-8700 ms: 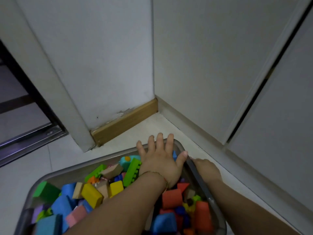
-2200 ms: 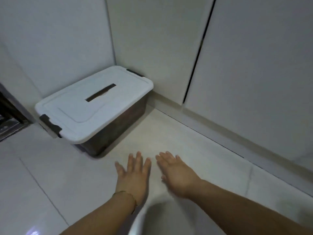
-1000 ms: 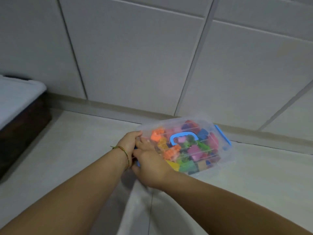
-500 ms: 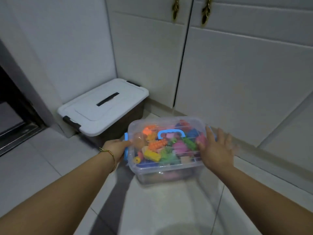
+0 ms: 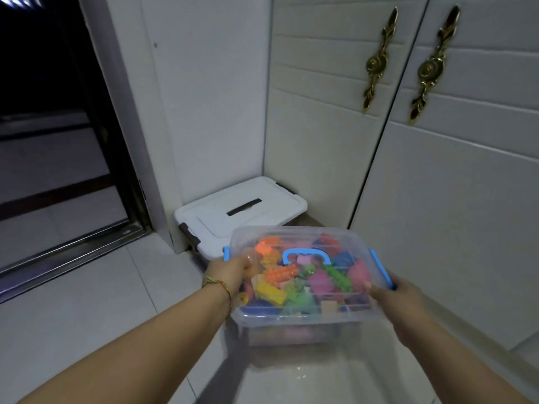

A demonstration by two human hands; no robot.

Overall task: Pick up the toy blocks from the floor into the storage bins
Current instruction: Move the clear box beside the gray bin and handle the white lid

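A clear plastic bin (image 5: 303, 314) with a blue handle and blue side clips is held above the floor, its lid on, full of coloured toy blocks (image 5: 280, 274). My left hand (image 5: 230, 272) grips its left end by the clip. My right hand (image 5: 399, 293) grips its right end, thumb on the lid. Behind it, in the corner, stands a dark storage bin with a closed white lid (image 5: 233, 214). No loose blocks show on the floor.
White cupboard doors with gold handles (image 5: 376, 59) rise on the right. A white wall panel (image 5: 210, 97) fills the corner. On the left a dark doorway with a metal sill (image 5: 70, 252) opens. Pale floor tiles (image 5: 87, 316) lie below my arms.
The clear bin has come up off the floor between both hands, and my right hand has closed on its right end. The view has tilted up, showing the cupboard handles.
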